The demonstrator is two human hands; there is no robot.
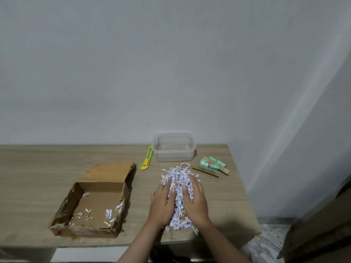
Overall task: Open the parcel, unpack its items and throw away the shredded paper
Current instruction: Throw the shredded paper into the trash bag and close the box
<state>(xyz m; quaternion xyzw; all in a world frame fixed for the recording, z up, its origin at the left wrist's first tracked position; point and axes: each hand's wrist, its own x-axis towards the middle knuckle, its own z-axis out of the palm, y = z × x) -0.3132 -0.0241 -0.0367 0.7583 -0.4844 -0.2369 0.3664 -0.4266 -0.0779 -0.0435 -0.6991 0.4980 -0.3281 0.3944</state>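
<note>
Item: shredded paper (pixel 179 179), heaped on worktop (pixel 47 168). Left hand (pixel 163 203) and right hand (pixel 193 200) flank it, fingers spread, unclosed. Risk: loose strips spilling over the near edge when scooped.

An opened, torn brown cardboard parcel box (pixel 95 204) sits at the wooden table's (pixel 38 168) front edge, left of middle, a few white scraps inside. A heap of white shredded paper (pixel 179 194) lies toward the right edge. Unpacked green rolls with wooden sticks (pixel 211 166) rest near the back right corner.
</note>
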